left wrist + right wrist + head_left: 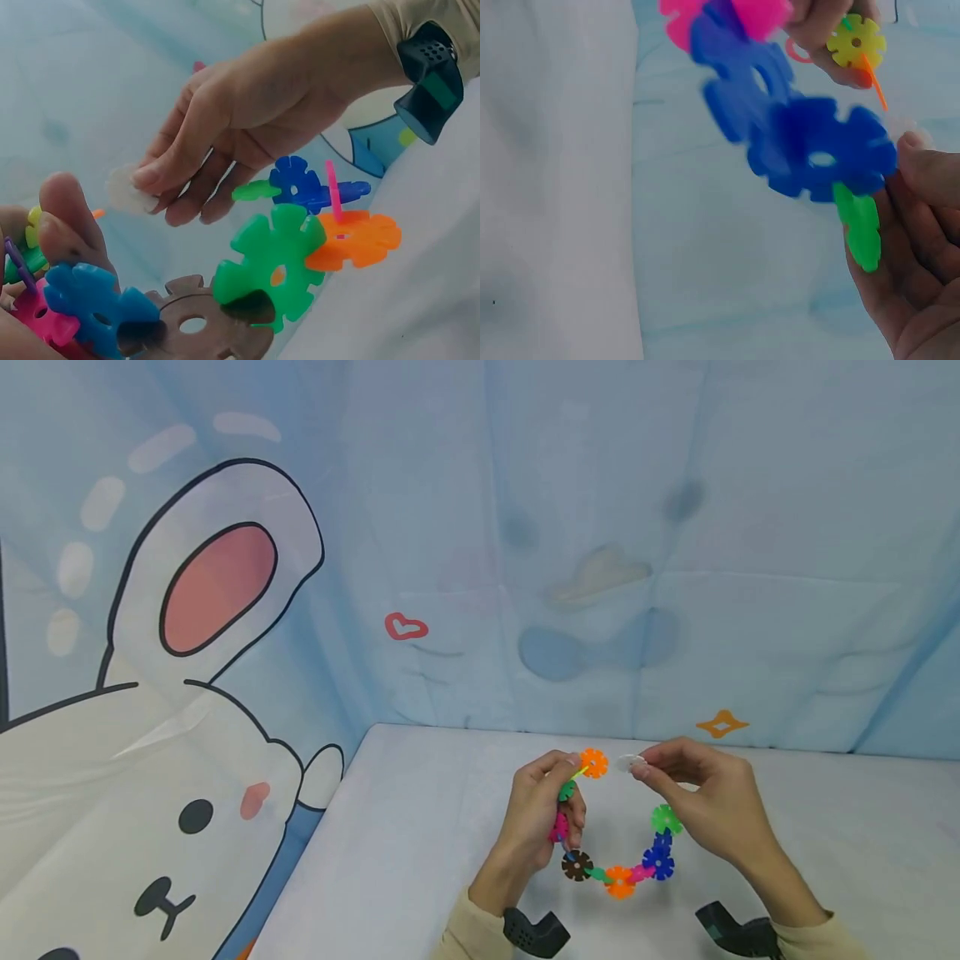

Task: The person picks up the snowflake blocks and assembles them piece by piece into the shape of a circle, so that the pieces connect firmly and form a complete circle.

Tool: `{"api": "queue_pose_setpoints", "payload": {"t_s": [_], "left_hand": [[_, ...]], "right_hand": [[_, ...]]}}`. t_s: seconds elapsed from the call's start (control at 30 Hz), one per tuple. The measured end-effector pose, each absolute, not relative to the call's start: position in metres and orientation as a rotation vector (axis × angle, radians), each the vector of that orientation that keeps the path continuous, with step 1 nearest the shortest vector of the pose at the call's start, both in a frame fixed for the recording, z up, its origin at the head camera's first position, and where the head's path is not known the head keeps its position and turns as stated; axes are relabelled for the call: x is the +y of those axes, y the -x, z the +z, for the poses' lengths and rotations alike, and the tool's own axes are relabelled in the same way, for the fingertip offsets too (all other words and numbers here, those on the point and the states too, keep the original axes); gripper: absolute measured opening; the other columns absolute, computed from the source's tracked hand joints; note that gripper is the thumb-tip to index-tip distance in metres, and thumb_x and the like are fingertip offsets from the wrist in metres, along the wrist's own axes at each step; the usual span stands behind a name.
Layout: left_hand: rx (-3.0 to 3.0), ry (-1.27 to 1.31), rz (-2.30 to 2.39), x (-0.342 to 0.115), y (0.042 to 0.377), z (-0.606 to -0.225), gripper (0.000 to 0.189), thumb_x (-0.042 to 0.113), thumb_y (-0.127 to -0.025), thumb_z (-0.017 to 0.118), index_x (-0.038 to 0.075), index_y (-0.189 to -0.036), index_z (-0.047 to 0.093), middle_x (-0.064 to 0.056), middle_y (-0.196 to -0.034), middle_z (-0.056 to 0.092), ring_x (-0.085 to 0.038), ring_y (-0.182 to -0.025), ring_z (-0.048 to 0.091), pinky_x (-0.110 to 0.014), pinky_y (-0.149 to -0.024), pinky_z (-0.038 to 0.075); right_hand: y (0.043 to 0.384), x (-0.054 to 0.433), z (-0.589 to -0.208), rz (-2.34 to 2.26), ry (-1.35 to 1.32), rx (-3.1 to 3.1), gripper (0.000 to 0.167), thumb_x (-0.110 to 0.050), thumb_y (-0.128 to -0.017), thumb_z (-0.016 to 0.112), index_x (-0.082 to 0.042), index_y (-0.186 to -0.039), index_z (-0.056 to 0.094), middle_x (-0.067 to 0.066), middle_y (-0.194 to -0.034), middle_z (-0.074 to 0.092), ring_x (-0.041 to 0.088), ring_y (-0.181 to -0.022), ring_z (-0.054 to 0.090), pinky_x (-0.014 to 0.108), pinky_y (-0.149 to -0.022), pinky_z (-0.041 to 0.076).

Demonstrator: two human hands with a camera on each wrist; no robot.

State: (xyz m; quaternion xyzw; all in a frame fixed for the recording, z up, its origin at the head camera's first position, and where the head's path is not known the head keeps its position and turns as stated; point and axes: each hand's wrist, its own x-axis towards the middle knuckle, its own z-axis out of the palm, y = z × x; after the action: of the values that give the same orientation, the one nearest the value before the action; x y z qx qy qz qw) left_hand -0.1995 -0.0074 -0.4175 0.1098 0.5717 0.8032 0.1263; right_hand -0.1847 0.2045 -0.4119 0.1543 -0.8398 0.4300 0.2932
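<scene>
A curved chain of flower-shaped interlocking plastic discs hangs in front of me over the table. My left hand (pixel 528 814) grips its left part, with thumb and forefinger pinching near the yellow disc (pixel 855 43) beside the orange end disc (pixel 595 763). My right hand (pixel 712 793) pinches a whitish translucent disc (pixel 129 189) between thumb and forefinger, a small gap away from that orange one. Below the right hand is the chain's other end, a light green disc (pixel 666 819) joined to blue discs (pixel 658 862). At the bottom of the loop are a brown disc (pixel 577 865) and another orange disc (pixel 620 882).
Both hands are above a white-covered table (pixel 420 827). Behind it hangs a light blue printed curtain (pixel 450 527), with a large cartoon animal (pixel 112 810) at the left. A black wrist device (pixel 536 932) sits at each sleeve.
</scene>
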Motion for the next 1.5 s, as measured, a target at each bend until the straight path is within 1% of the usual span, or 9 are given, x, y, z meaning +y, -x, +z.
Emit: {"api": "queue_pose_setpoints", "payload": {"t_s": [0.33, 0.63, 0.73, 0.87, 1.0, 1.17, 1.37, 1.43, 1.5], "left_hand": [[1.641, -0.313, 2.37, -0.007, 0.192, -0.409, 0.028, 0.033, -0.108, 0.06, 0.009, -0.092, 0.061, 0.002, -0.05, 0.054, -0.008, -0.033, 0.052, -0.019, -0.035, 0.044], [1.741, -0.373, 2.353, -0.005, 0.188, -0.407, 0.029, 0.029, -0.109, 0.06, 0.001, -0.107, 0.065, 0.001, -0.049, 0.055, -0.008, -0.031, 0.05, -0.02, -0.033, 0.042], [1.776, -0.415, 2.342, -0.003, 0.186, -0.408, 0.031, 0.028, -0.11, 0.059, -0.002, -0.111, 0.064, 0.0, -0.05, 0.056, -0.008, -0.032, 0.05, -0.02, -0.033, 0.043], [1.78, -0.468, 2.333, -0.001, 0.185, -0.409, 0.034, 0.027, -0.111, 0.057, -0.006, -0.111, 0.061, -0.001, -0.05, 0.055, -0.008, -0.031, 0.051, -0.02, -0.034, 0.044], [1.773, -0.494, 2.318, -0.001, 0.186, -0.412, 0.037, 0.028, -0.112, 0.055, -0.008, -0.112, 0.058, 0.0, -0.05, 0.056, -0.007, -0.031, 0.051, -0.02, -0.034, 0.044], [1.781, -0.517, 2.304, -0.003, 0.188, -0.414, 0.037, 0.029, -0.112, 0.055, -0.008, -0.111, 0.058, -0.001, -0.051, 0.056, -0.008, -0.031, 0.051, -0.021, -0.034, 0.044], [1.831, -0.599, 2.253, -0.003, 0.189, -0.416, 0.037, 0.028, -0.112, 0.054, -0.009, -0.109, 0.056, -0.036, -0.059, 0.053, -0.009, -0.032, 0.053, -0.022, -0.036, 0.047], [1.839, -0.602, 2.248, -0.004, 0.191, -0.416, 0.037, 0.029, -0.113, 0.054, -0.008, -0.109, 0.055, -0.035, -0.059, 0.054, -0.009, -0.033, 0.053, -0.022, -0.036, 0.047], [1.827, -0.576, 2.263, -0.005, 0.193, -0.416, 0.037, 0.029, -0.113, 0.053, -0.007, -0.109, 0.055, -0.022, -0.054, 0.056, -0.009, -0.033, 0.053, -0.022, -0.036, 0.047]], "right_hand": [[0.179, 0.193, -0.408, 1.02, -0.407, -2.204, 0.02, -0.003, -0.079, 0.091, -0.014, -0.083, 0.075, -0.003, -0.08, 0.078, -0.007, -0.078, 0.068, 0.004, -0.076, 0.048], [0.178, 0.193, -0.403, 0.822, -0.555, -2.118, 0.03, 0.004, -0.066, 0.096, -0.008, -0.084, 0.076, 0.001, -0.078, 0.079, 0.024, -0.073, 0.077, 0.01, -0.07, 0.053], [0.177, 0.192, -0.401, 0.772, -0.595, -2.08, 0.033, 0.007, -0.062, 0.096, -0.005, -0.084, 0.075, 0.003, -0.078, 0.078, 0.025, -0.071, 0.077, 0.015, -0.065, 0.055], [0.176, 0.19, -0.401, 0.774, -0.59, -2.045, 0.033, 0.012, -0.062, 0.093, -0.004, -0.082, 0.073, 0.005, -0.077, 0.077, 0.025, -0.068, 0.074, 0.016, -0.057, 0.049], [0.175, 0.187, -0.403, 0.785, -0.575, -2.035, 0.027, 0.014, -0.067, 0.088, -0.003, -0.082, 0.072, 0.008, -0.078, 0.077, 0.025, -0.066, 0.072, 0.015, -0.05, 0.04], [0.174, 0.183, -0.406, 0.763, -0.562, -2.036, 0.022, 0.015, -0.074, 0.083, -0.003, -0.081, 0.072, 0.008, -0.079, 0.077, 0.024, -0.066, 0.071, 0.015, -0.049, 0.039], [0.175, 0.177, -0.409, 0.695, -0.56, -1.963, 0.031, 0.023, -0.065, 0.082, -0.003, -0.079, 0.074, 0.006, -0.073, 0.073, 0.024, -0.061, 0.067, 0.021, -0.049, 0.045], [0.176, 0.176, -0.41, 0.7, -0.56, -1.962, 0.032, 0.022, -0.064, 0.084, -0.003, -0.08, 0.075, 0.006, -0.073, 0.074, 0.024, -0.062, 0.067, 0.02, -0.05, 0.046], [0.176, 0.176, -0.409, 0.733, -0.562, -1.972, 0.032, 0.019, -0.064, 0.089, -0.004, -0.083, 0.076, 0.006, -0.076, 0.076, 0.023, -0.064, 0.07, 0.016, -0.054, 0.048]]}}
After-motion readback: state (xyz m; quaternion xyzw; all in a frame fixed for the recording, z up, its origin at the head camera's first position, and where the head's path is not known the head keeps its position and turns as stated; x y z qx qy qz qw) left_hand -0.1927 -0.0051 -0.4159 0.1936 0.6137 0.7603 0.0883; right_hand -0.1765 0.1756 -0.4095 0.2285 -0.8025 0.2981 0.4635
